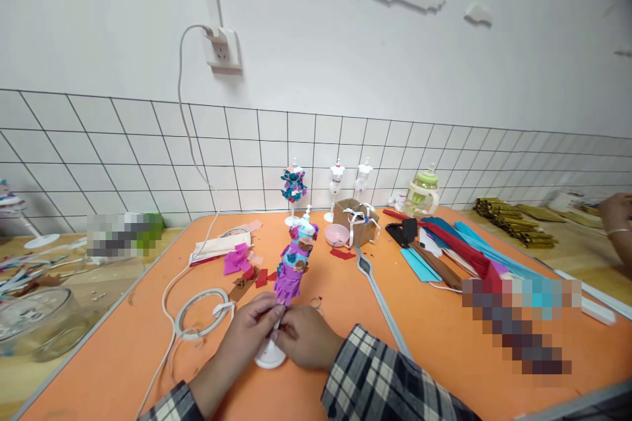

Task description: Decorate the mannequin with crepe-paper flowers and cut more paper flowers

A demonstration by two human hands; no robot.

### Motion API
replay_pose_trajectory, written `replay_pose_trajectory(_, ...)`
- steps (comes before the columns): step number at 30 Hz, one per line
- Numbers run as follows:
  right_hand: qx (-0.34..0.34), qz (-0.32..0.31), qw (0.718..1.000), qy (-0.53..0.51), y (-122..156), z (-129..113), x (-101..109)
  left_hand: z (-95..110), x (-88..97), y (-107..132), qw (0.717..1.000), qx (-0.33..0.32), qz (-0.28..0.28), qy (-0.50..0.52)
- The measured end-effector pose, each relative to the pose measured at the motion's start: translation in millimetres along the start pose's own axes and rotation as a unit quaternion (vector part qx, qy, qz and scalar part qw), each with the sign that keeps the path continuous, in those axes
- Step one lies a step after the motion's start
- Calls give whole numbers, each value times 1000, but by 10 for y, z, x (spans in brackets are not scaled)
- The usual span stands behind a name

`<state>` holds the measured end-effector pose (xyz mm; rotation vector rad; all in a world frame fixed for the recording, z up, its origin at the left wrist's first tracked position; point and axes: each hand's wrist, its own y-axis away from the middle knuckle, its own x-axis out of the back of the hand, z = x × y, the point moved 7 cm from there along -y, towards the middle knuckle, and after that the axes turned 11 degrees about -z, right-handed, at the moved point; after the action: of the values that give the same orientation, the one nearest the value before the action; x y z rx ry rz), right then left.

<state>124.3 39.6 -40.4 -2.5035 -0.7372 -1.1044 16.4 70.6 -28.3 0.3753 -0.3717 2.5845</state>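
Note:
A miniature dress form [293, 260] stands upright, leaning slightly to the right, at the front middle of the table. It wears a purple, blue and brown crepe-paper dress with a fringed purple hem. My left hand [249, 325] is closed, its thumb and fingertips pinching just below the hem. On the other side, the curled fingers of my right hand [309, 337] close around the thin stem above the round white base [270, 356]. Both hands hide most of the stem, and I cannot see whether a small piece of paper is also between the fingertips.
Behind are other dress forms [294, 185], a pink bowl [337, 235] and a cardboard box [368, 227]. To the left lie paper scraps [237, 259], a white ring [202, 313] and a cable [172, 276]. Crepe paper [474, 253] and a bottle [422, 194] are right.

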Motion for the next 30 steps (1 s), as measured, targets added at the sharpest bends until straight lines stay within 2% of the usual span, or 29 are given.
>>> replay_pose_trajectory(11,11,10,1000,17,2,4,-25,57,10,33,1000,-5,4,-17)
replay_pose_trajectory(16,-21,15,999,43,-13,46,-19,123,-14,34,999,-13,-6,-31)
replay_pose_trajectory(22,-97,57,989,97,47,38,123,87,-47,19,1000,-13,-9,-25)
replay_pose_trajectory(27,-151,62,977,138,35,-2,139,36,-31,-6,1000,-2,16,-23)
replay_pose_trajectory(30,-136,43,979,145,8,-11,155,-3,41,-22,998,9,44,-34)
